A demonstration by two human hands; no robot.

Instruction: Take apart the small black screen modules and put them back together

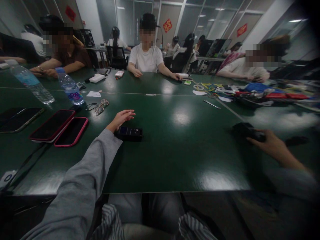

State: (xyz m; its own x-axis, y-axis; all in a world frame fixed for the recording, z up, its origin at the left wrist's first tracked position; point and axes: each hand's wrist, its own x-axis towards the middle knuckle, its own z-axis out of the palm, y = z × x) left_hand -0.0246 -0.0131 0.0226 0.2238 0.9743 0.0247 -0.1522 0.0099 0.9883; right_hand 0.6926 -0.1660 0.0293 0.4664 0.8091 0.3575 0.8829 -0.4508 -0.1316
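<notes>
My left hand [122, 119] is held over the green table with its fingers stretched out and nothing in them. Just below it, by my wrist, lies a small black box-shaped device [130, 133] with a little screen and buttons on its face. Far to the right, my right hand [271, 145] has its thumb and fingers around a dark, blocky object [246, 130] at the table's surface. Blur hides what kind of object it is, and its underside cannot be made out.
Phones in red and pink cases [71, 132], two water bottles [71, 88] and eyeglasses [101, 106] are on the left. A heap of cables and tools [250, 91] lies back right, near a thin metal tool [212, 104]. Several people sit around the green table [180, 160].
</notes>
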